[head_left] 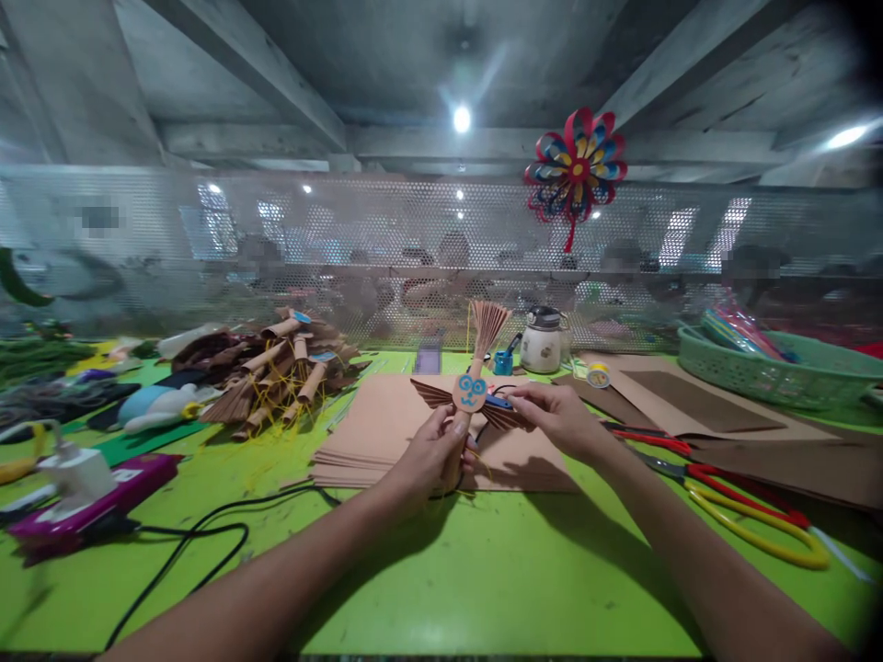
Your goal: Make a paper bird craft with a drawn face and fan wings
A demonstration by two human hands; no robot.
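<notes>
Over the middle of the table I hold a brown paper bird (470,393) with a drawn blue face, a pleated fan tail on top and pleated wings at both sides. My left hand (441,446) is closed round its rolled lower body. My right hand (556,414) is closed at the right wing, its fingertips pinching a slim blue tool (498,403) beside the face; the tool's exact kind is unclear. Below the bird lies a stack of brown paper sheets (372,432).
Finished paper pieces (276,368) pile up at left, near a purple power strip (131,496) with a black cord (200,531). Scissors (751,506) and a green basket (779,372) lie right. A white jug (542,342) stands behind, before a perforated screen (386,221).
</notes>
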